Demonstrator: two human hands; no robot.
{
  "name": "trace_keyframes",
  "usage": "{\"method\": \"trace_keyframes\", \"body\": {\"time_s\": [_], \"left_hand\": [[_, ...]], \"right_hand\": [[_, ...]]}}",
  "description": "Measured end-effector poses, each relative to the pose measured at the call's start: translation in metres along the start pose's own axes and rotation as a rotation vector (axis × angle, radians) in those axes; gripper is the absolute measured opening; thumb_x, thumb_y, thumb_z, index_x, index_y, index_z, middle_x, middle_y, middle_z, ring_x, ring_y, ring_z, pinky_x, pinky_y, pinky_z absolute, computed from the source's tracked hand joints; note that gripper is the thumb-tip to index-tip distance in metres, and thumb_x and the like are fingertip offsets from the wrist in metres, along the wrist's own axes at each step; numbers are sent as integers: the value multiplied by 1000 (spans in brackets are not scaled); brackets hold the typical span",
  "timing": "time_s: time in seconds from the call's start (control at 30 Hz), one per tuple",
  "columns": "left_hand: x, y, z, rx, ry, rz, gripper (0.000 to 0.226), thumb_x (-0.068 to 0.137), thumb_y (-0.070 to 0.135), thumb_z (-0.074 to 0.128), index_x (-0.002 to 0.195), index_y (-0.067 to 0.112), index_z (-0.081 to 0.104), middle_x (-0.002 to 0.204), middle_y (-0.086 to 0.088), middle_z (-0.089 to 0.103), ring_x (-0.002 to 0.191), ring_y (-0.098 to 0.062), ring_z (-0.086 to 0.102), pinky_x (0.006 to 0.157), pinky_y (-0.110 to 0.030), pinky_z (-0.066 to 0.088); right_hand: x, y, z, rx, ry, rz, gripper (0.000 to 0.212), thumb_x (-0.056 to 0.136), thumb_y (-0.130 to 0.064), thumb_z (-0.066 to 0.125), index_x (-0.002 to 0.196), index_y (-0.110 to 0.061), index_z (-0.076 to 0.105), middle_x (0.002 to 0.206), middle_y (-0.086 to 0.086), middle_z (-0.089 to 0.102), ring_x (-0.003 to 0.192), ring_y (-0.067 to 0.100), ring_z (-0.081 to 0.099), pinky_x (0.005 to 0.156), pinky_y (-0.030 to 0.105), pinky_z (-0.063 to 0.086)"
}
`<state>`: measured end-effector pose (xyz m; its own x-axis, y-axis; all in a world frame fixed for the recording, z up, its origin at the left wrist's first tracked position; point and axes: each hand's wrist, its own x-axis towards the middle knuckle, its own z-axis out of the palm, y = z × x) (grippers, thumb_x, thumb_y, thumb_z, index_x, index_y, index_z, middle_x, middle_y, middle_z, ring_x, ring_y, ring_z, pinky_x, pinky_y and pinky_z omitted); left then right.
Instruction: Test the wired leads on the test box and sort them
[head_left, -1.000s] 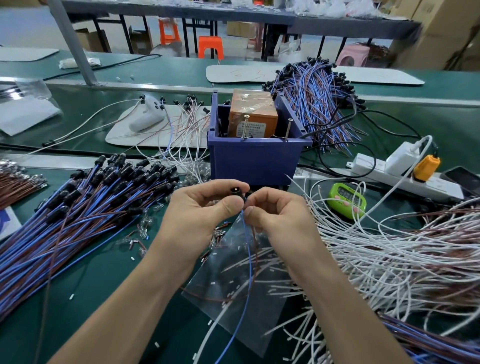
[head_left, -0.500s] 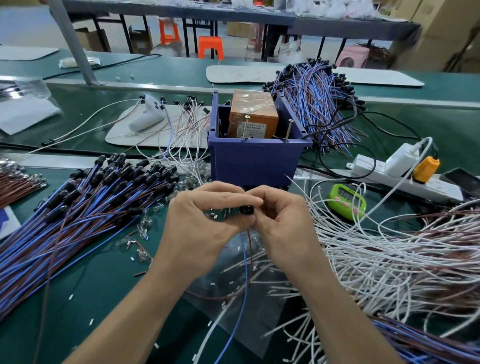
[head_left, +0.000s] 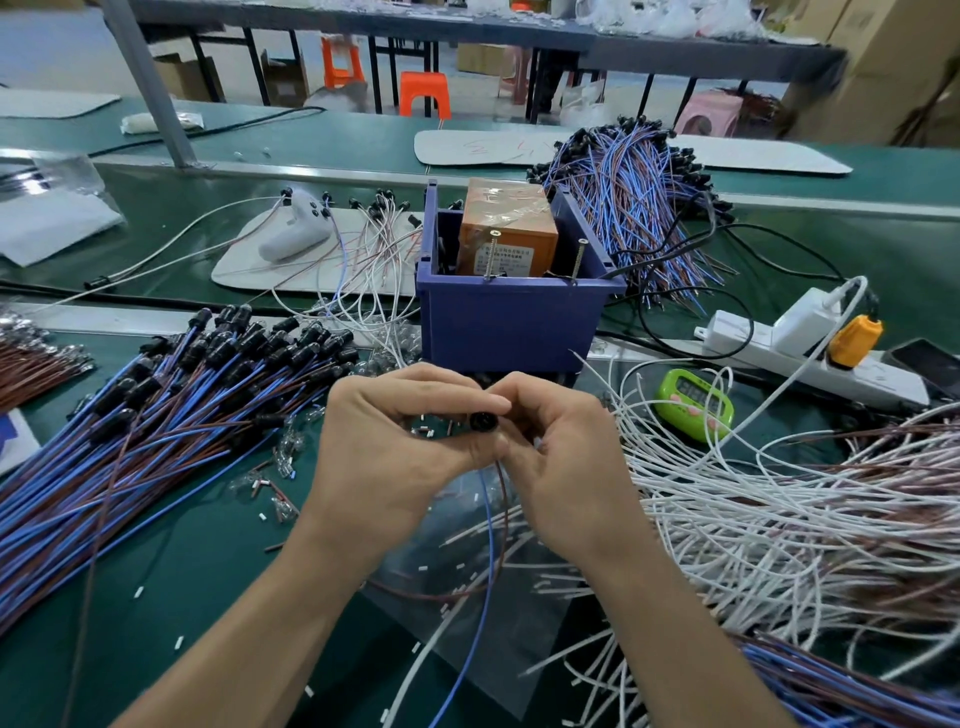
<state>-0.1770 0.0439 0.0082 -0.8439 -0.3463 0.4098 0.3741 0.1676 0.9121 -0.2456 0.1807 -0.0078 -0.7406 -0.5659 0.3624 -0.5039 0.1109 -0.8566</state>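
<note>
Pinching the black socket (head_left: 480, 420) of a light, floppy lead (head_left: 490, 519), the left hand (head_left: 395, 441) and right hand (head_left: 561, 457) clamp their fingers (head_left: 457, 397) on what is likely its only stiff part

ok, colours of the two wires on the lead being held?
The lead has one blue wire, one brown wire; head view.

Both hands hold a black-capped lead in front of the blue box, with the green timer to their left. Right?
No: the head view shows the green timer to their right. The left hand and right hand do hold the black-capped lead in front of the blue box.
</note>
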Motion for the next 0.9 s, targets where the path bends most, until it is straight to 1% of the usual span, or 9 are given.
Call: {"method": "trace_keyframes", "body": {"time_s": [0.1,0.23,0.33,0.4,0.5,0.6,0.77,0.83,0.9], "left_hand": [[1,-2,-1,-14,-19,-17,39,48,0,95,79,21,84,81,1,78,74,-11,72,70,-19,56],[2,-3,-2,-12,-61,-39,38,47,2,94,76,24,84,79,3,78,73,-9,72,69,-18,55],[3,-4,-3,-15,-89,-70,42,50,-4,89,84,20,84,82,2,78,74,-7,71,70,-18,55],[3,-5,-3,4,-90,-64,43,55,-3,87,91,20,83,87,-1,79,78,-9,72,73,-18,55],[2,-6,-4,61,-19,-35,41,56,3,95,90,22,84,92,1,77,84,-9,71,76,-17,53],[2,-8,-4,106,35,-71,36,57,17,92,88,31,85,88,8,67,83,-9,64,74,-20,50],[0,-6,-1,148,-12,-67,42,60,7,95,87,37,84,82,2,68,74,-5,62,69,-17,50],[0,-6,-1,143,-21,-73,40,61,9,93,88,37,85,82,-1,69,74,-6,62,69,-18,51],[0,-5,-2,101,-23,-100,36,62,13,93,90,34,85,83,-3,70,78,-10,66,73,-23,56]], "right_hand": [[-2,-3,-1,-66,-3,-35,24,93,-2,67,89,-26,67,74,-12,65,67,6,58,62,17,42],[-3,-2,0,-106,19,-51,23,93,-4,64,90,-26,68,75,-13,66,68,5,61,61,13,41],[-2,-1,1,-88,60,-43,27,90,-1,64,92,-27,71,78,-15,69,73,4,65,64,10,43],[-2,0,2,-60,82,-26,27,88,0,64,93,-25,74,81,-16,71,76,3,66,66,10,44],[-1,2,2,-20,96,-8,30,86,1,64,99,-23,77,85,-14,74,82,7,70,71,13,49],[-1,4,2,4,102,8,31,86,4,64,98,-22,76,84,-12,74,81,9,70,71,15,50],[0,5,0,30,97,-1,27,88,4,64,95,-19,76,84,-8,75,82,16,72,71,22,54],[0,5,-1,67,78,1,29,86,6,64,95,-18,77,86,-7,76,83,17,73,73,23,55],[1,3,-2,146,46,29,29,86,8,65,98,-16,78,90,-3,77,88,20,74,77,31,59]]}}
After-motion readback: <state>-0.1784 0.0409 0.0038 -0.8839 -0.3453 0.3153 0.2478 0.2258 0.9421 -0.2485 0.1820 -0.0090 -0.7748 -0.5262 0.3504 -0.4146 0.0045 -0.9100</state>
